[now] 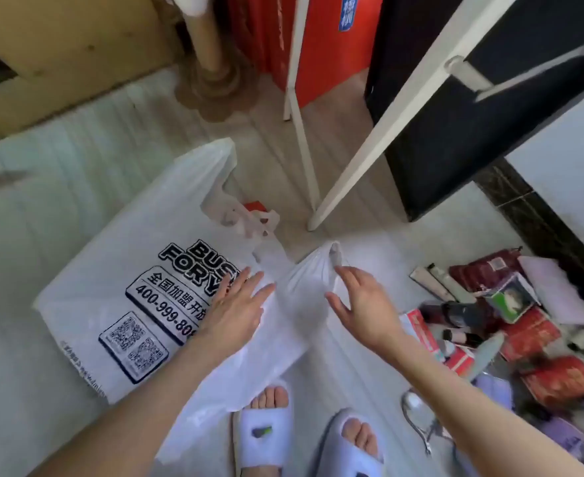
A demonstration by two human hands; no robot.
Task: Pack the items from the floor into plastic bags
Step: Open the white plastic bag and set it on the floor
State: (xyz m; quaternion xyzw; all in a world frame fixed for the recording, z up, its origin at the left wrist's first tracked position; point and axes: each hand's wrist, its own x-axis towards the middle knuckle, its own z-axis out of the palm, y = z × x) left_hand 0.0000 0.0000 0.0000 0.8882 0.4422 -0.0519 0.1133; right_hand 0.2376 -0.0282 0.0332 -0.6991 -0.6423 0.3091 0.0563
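bag print: white plastic bag (118, 270) at 9 o'clock reads "BUS FOR", "400-999-80", two QR codes
bag contents: red item (254, 206) at mouth
left hand (235, 311): flat on bag, fingers straight
right hand (363, 304): apart from the left, spread, beside bag handle (333, 256)
items: red packets (524, 332) piled at 4 o'clock

The pile of items (524, 325) is blurred and cut off at the right edge.
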